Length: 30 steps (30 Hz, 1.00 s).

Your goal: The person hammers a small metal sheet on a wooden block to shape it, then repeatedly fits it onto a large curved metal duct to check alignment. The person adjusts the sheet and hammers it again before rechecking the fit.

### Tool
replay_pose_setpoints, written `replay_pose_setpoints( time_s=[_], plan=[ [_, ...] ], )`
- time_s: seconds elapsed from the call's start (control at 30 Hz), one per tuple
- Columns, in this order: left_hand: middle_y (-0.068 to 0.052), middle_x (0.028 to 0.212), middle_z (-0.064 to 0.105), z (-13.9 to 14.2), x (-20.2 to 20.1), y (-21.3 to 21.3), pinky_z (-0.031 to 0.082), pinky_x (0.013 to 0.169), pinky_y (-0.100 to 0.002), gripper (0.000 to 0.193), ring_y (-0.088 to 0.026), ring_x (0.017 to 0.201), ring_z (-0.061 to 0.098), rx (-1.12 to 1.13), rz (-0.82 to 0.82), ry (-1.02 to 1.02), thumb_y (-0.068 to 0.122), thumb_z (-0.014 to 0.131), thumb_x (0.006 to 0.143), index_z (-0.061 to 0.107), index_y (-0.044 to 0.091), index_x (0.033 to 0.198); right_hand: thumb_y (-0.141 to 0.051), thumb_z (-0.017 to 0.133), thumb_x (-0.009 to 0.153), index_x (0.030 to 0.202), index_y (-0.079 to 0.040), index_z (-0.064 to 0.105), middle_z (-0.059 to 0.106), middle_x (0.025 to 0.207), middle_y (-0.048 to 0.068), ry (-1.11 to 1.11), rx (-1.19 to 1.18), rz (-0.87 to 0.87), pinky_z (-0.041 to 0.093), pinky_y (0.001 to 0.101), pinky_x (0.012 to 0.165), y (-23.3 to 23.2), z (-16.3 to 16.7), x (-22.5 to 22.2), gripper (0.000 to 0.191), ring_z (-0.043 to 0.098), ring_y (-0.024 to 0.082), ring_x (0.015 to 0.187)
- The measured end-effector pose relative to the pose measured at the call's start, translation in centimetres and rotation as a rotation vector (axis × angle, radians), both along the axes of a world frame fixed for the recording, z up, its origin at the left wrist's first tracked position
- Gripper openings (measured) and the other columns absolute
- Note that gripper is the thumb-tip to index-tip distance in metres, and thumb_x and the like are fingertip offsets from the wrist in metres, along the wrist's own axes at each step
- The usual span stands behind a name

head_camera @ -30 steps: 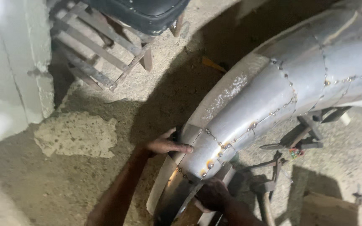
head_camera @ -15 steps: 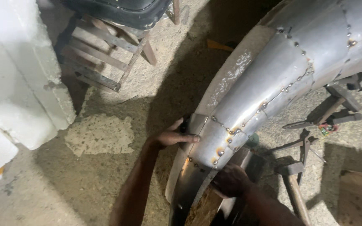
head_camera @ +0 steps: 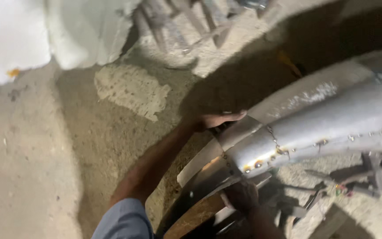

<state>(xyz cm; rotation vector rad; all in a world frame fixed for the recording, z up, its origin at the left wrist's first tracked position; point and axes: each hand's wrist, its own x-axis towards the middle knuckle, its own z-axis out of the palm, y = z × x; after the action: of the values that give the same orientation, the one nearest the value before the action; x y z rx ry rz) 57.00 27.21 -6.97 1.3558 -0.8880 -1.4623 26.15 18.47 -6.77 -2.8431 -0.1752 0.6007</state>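
A long curved sheet-metal duct (head_camera: 328, 119), grey and joined by riveted seams, runs from the right edge down to the lower middle. My left hand (head_camera: 217, 119) lies flat on the upper edge of its narrow end, fingers pointing right. My right hand (head_camera: 242, 197) grips the underside of that same end from below, partly in shadow. A loose curved metal strip (head_camera: 200, 161) curls out beneath the duct's mouth, with a brown wooden piece (head_camera: 197, 217) under it.
The concrete floor (head_camera: 67, 146) has a pale rough patch (head_camera: 131, 90). A white block (head_camera: 45, 35) fills the top left. A wooden frame (head_camera: 186, 22) stands at the top. Dark metal clamps and stands (head_camera: 359, 177) sit under the duct at right.
The view has swung so the duct now lies more level and further right. Both hands have stayed on the duct's narrow end, left above and right below.
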Motion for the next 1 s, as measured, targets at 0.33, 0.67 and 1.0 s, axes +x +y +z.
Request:
replay_pose_setpoints(
  time_s=[0.33, 0.67, 1.0],
  plan=[
    [-0.006, 0.172, -0.004, 2.8, 0.5, -0.6, 0.038, 0.111, -0.067, 0.116, -0.041, 0.153, 0.018, -0.001, 0.043, 0.205, 0.096, 0.022, 0.065, -0.001, 0.037, 0.161, -0.034, 0.077, 0.073, 0.088, -0.020, 0.078, 0.077, 0.087, 0.008, -0.293, 0.107, -0.040, 0.059, 0.0452, 0.064, -0.1, 0.7, 0.4, 0.021, 0.074, 0.030, 0.075],
    [-0.005, 0.173, -0.014, -1.2, 0.1, -2.8, 0.008, 0.123, -0.065, 0.104, -0.037, 0.159, -0.008, -0.195, -0.036, 0.076, 0.089, 0.017, 0.082, -0.001, 0.028, 0.164, -0.035, 0.081, 0.073, 0.089, -0.018, 0.076, 0.072, 0.090, 0.011, -0.684, -0.014, 0.196, 0.053, 0.0477, 0.059, -0.9, -1.1, -0.9, 0.024, 0.070, 0.033, 0.077],
    [-0.012, 0.173, 0.005, 4.1, -0.4, -0.4, 0.017, 0.117, -0.067, 0.119, -0.040, 0.156, 0.008, 0.067, -0.192, 0.033, 0.096, 0.032, 0.068, 0.017, 0.028, 0.164, -0.034, 0.077, 0.070, 0.093, -0.020, 0.076, 0.075, 0.099, 0.009, -0.365, 0.104, 0.006, 0.058, 0.0459, 0.075, 0.3, 1.1, 0.5, 0.028, 0.071, 0.034, 0.091]
  ],
)
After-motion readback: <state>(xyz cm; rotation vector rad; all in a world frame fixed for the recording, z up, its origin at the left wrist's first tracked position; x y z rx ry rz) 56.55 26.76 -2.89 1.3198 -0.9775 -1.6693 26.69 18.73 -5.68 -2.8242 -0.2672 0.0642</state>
